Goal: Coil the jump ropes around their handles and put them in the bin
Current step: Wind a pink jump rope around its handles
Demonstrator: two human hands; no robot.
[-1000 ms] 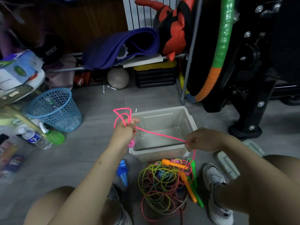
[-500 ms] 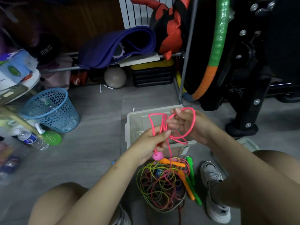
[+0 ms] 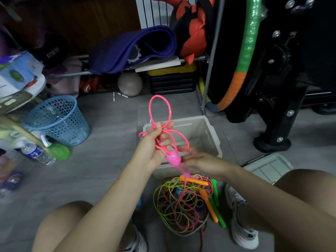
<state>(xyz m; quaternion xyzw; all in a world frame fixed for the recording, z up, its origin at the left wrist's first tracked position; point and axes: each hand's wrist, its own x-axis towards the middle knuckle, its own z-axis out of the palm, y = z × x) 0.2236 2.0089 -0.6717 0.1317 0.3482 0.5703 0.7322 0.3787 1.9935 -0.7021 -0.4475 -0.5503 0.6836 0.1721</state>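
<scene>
Gripping several loops of glossy pink jump rope (image 3: 160,113), the left hand (image 3: 154,144) holds them bunched above the near rim of the beige bin (image 3: 209,135); one tall loop stands up, others sag right. The pink handle (image 3: 173,159) hangs below the fist. Right hand (image 3: 196,160) sits just beside it, fingers lightly curled at the handle; whether they pinch it, cannot tell. Near, on the floor: a tangle of ropes (image 3: 180,206), yellow, pink, green, strands impossible to separate; orange handles (image 3: 200,181) and green handles (image 3: 215,193) partly buried.
</scene>
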